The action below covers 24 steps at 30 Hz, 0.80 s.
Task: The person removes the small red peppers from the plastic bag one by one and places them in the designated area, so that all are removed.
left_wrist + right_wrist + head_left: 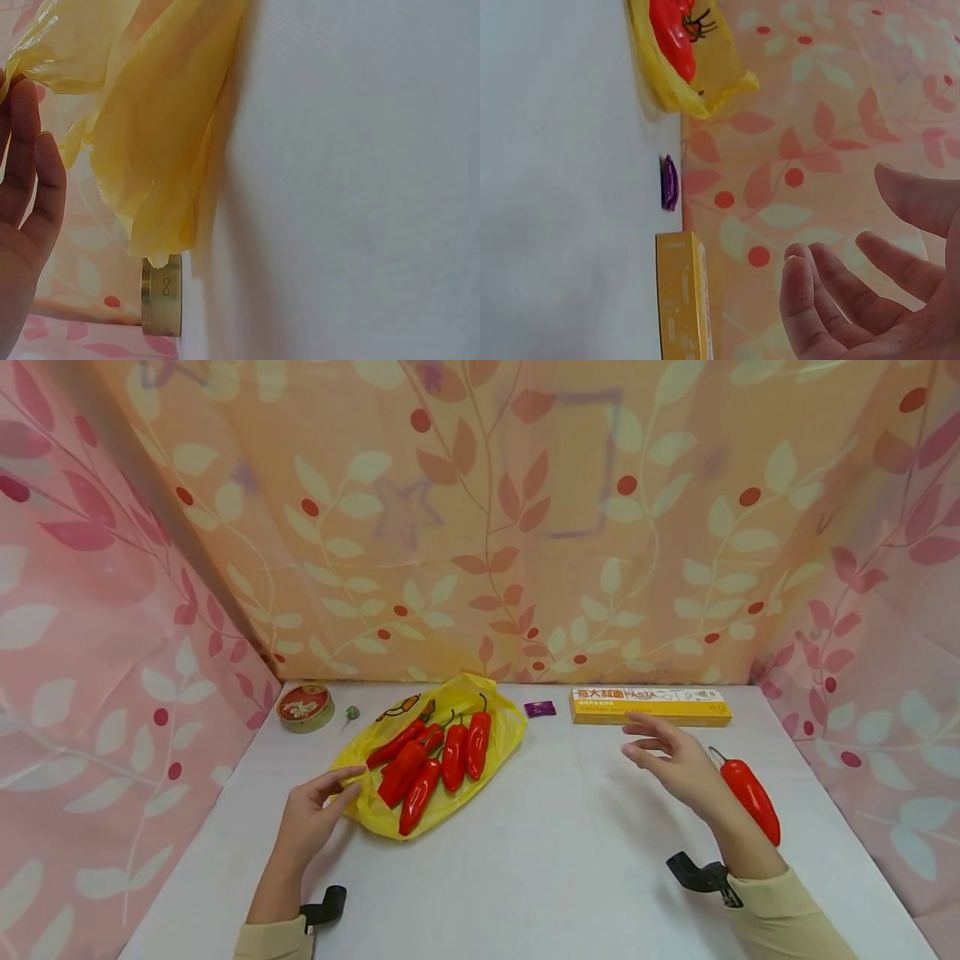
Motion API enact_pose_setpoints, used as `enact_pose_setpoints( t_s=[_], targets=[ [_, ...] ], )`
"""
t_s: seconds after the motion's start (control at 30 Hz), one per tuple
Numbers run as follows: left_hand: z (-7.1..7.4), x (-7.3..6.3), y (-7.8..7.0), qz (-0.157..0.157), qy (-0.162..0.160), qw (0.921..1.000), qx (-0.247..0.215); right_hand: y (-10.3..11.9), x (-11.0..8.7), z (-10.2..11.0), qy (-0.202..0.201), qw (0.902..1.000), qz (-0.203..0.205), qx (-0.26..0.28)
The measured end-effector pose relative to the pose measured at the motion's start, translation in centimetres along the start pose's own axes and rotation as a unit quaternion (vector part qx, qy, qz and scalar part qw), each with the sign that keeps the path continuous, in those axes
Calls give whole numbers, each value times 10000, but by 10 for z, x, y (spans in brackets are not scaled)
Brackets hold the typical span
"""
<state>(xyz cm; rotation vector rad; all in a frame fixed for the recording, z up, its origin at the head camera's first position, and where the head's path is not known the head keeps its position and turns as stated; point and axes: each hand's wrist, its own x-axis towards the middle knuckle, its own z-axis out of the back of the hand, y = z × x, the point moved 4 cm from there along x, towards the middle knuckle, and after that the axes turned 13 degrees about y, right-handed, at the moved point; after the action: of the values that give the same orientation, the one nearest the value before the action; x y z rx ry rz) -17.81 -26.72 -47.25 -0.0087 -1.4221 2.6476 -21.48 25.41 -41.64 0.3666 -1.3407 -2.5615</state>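
Bag (504,727) on the left side of the white table (555,860), yellow, mouth spread wide, bunch of red peppers (420,797) within its rim. And at the left edge, left hand (311,810): awkward to read, fingertips cropped in the left wrist view, but apparently pinching the film between thumb and fingers. Over on the right, right hand (675,764) above the table, fingers loosely curved and well parted, holding nothing, near the pasta box (648,710). Lone red pepper (753,797) farther right, well apart from the bunch. Best play, by the look of it: light left pinch, rim up and outward, no hard tugging, with thin film liable to tear and peppers liable to roll off over the near side. For any pick on the right, probably best from above, clear of the box, with a full wrap round that glossy, likely slippery middle rather than a fingertip nip.
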Motion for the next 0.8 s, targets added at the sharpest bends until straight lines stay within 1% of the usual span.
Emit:
enact_pose_setpoints(
  t_s=[0.23,0.43,0.53,0.63,0.8],
  targets=[
    [-1,1,1,89,29,9999,80,5,11,-14,75,9998,112,124],
    [0,-2,1,177,57,9998,98,12,26,-27,240,9991,223,269],
    [2,-5,1,154,19,9998,139,17,36,-34,357,9982,265,414],
    [3,-5,-1,86,-22,9999,132,21,44,-38,414,9973,321,515],
    [1,-1,-1,79,62,9999,26,23,53,-45,484,9964,382,584]
  ],
)
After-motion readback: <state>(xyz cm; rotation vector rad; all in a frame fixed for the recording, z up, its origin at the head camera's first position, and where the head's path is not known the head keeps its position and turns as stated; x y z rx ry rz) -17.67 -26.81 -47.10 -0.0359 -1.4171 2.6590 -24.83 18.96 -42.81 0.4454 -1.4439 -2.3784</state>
